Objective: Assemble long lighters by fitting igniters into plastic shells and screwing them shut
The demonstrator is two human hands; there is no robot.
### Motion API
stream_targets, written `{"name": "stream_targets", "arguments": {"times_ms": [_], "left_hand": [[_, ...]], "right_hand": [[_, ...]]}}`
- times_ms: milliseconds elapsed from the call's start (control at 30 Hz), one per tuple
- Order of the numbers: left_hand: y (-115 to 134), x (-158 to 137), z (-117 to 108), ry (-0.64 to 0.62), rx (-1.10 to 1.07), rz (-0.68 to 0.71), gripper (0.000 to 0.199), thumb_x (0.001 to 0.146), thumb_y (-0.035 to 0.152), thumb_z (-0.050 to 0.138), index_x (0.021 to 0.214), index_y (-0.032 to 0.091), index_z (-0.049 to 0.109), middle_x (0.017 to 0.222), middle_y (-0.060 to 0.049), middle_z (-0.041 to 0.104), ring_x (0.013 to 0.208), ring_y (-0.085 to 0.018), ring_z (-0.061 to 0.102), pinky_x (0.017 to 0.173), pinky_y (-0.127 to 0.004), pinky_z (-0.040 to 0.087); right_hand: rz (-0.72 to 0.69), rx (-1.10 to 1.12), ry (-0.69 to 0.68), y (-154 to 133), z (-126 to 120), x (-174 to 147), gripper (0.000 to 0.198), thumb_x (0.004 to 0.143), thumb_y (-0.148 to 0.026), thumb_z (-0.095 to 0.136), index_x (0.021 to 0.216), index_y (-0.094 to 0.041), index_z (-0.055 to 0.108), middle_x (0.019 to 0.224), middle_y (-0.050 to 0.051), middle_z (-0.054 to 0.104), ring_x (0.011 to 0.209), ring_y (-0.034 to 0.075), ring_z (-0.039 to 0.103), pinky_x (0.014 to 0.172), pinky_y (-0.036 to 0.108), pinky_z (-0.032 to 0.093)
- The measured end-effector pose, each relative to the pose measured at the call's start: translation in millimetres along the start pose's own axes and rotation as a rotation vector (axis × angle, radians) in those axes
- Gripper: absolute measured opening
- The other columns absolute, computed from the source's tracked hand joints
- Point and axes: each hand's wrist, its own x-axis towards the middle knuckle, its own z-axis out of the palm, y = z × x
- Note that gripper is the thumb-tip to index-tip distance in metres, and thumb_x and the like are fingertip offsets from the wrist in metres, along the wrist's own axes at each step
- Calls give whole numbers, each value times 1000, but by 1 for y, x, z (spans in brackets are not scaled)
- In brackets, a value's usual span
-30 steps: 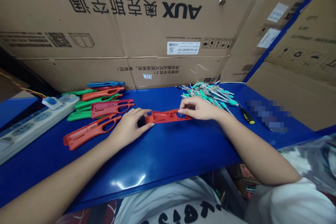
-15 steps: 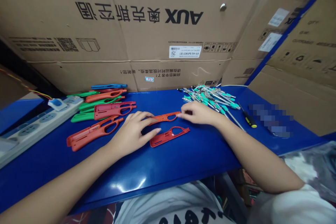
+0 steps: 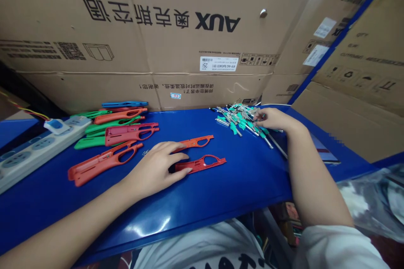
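Observation:
My left hand (image 3: 159, 167) lies palm down with its fingers apart, over the left ends of two plastic shell halves shaped like lighter handles. Its fingertips touch the orange half (image 3: 197, 142), and the thumb rests at the lower edge of the red half (image 3: 202, 164). At the back right, my right hand (image 3: 268, 118) reaches into a pile of metal-tubed parts with teal pieces (image 3: 241, 122). Its fingers are curled together at the pile's right side; what they pinch is too hidden to name.
Several red, orange, green and blue shells (image 3: 126, 133) lie at the left, beside a white power strip (image 3: 47, 143). Cardboard walls (image 3: 176, 50) close off the back and right of the blue table (image 3: 202, 197). A flat dark object (image 3: 326, 154) lies beyond my right forearm.
My right hand has moved from the orange half's tip to the pile, back and right. My left thumb has come down to the red half. The view has shifted slightly.

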Motion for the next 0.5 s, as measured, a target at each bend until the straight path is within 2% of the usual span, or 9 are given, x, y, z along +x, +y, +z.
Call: {"name": "stream_targets", "arguments": {"times_ms": [133,233,400,500], "left_hand": [[1,-1,-1,-22,-17,27,40,92,55,62,116,25,74,134,-10,65,121,-33,61,102,-50,51],[-1,-3,1,-48,-51,30,40,92,54,62,119,26,74,140,-9,62,125,-32,60,104,-48,52],[-4,-1,6,-47,-67,20,36,99,47,53,118,27,75,137,-8,65,125,-30,62,104,-46,53],[-7,0,6,-36,-59,18,35,99,45,53,118,25,75,129,-8,69,119,-28,65,102,-44,55]], "right_hand": [[5,2,-14,-2,6,3,6,70,-21,67,76,-19,65,77,4,71,72,19,63,65,28,45],[-19,9,24,-5,5,3,4,74,-20,64,77,-19,62,77,4,70,72,18,61,65,27,44],[-71,24,201,-20,0,-3,9,86,-24,56,92,-17,58,87,9,68,78,20,59,71,30,43],[-171,87,345,-37,0,-7,12,91,-27,53,97,-17,57,90,9,67,78,21,58,73,31,43]]}}
